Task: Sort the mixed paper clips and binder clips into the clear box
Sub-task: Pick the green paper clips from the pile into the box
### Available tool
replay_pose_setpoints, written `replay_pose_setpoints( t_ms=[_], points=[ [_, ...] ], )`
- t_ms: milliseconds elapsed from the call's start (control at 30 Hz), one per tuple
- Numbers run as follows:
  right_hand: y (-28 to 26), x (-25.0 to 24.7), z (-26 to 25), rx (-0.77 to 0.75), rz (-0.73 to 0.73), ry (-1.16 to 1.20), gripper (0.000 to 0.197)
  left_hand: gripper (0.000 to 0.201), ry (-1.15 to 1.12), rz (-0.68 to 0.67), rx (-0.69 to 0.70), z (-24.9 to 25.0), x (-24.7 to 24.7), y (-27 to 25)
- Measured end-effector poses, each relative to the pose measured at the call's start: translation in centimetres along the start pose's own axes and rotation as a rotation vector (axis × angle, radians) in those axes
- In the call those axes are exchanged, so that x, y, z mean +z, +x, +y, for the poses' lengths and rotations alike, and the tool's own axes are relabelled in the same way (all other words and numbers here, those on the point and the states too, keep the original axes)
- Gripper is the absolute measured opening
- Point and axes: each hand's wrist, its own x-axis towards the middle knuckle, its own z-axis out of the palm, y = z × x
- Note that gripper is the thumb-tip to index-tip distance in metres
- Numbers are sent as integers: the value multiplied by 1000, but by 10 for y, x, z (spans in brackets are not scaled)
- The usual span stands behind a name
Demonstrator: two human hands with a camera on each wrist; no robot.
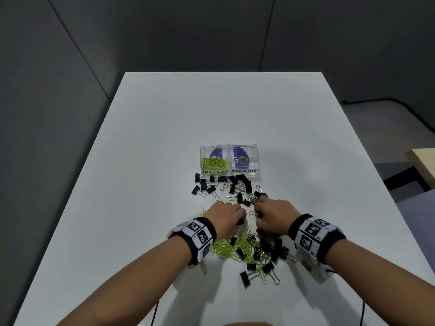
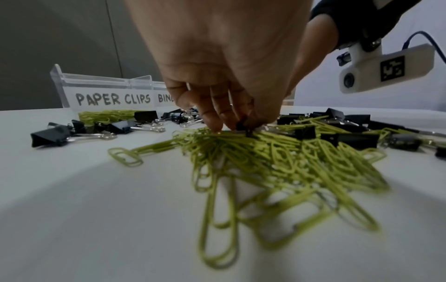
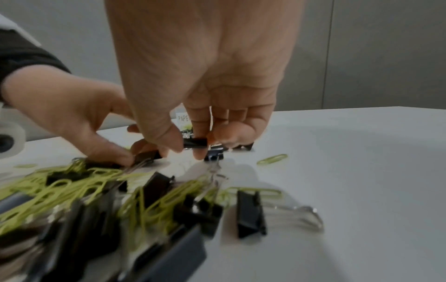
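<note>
A clear box (image 1: 255, 158) stands mid-table with two labelled halves. The PAPER CLIPS half (image 2: 113, 98) holds green paper clips (image 1: 214, 163); the BINDER CLIPS half (image 1: 244, 171) looks bare. Black binder clips (image 1: 235, 188) lie scattered before the box. A mixed pile of green paper clips (image 2: 277, 152) and binder clips (image 3: 249, 213) sits under my wrists. My left hand (image 1: 240, 220) reaches down into the pile and pinches a black binder clip (image 2: 243, 126). My right hand (image 1: 257, 214) pinches another black binder clip (image 3: 196, 143) between thumb and fingers, just above the table.
The white table (image 1: 164, 137) has bare surface to the left, the right and beyond the box. A loose paper clip (image 3: 272, 159) lies right of my right hand. A light wooden piece of furniture (image 1: 423, 158) stands off the table's right side.
</note>
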Motion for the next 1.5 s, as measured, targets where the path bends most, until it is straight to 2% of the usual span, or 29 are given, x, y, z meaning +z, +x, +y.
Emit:
replay_pose_setpoints(
  t_ms=[133,267,400,600,700,733,833,933,1067,1233,1500],
  points=[
    [5,-15,11,28,12,41,29,26,-76,48,5,0,-3,0],
    [18,-26,18,81,87,89,26,19,-164,40,-18,-4,-11,3],
    [32,-31,17,117,127,143,28,19,-287,121,-114,-18,-22,4],
    [41,-34,11,116,169,195,32,21,-296,261,-330,-48,-38,12],
    [38,-34,9,77,196,179,31,31,-242,285,-230,-52,-39,12],
    [35,-33,8,48,187,158,27,31,-228,236,-154,-49,-37,10],
    [17,-25,10,-55,95,81,19,30,-200,-32,60,-32,-25,0],
    [-4,-11,15,-75,2,44,21,40,-136,-156,167,-24,-13,-9],
    [-22,1,10,-31,-73,79,23,37,-97,-161,162,-23,-6,-15],
    [-21,9,-10,-8,-56,64,21,37,-27,-140,151,-18,-5,-15],
    [-22,10,-21,-10,-20,-44,30,34,-113,65,46,-30,-18,-14]
  ],
)
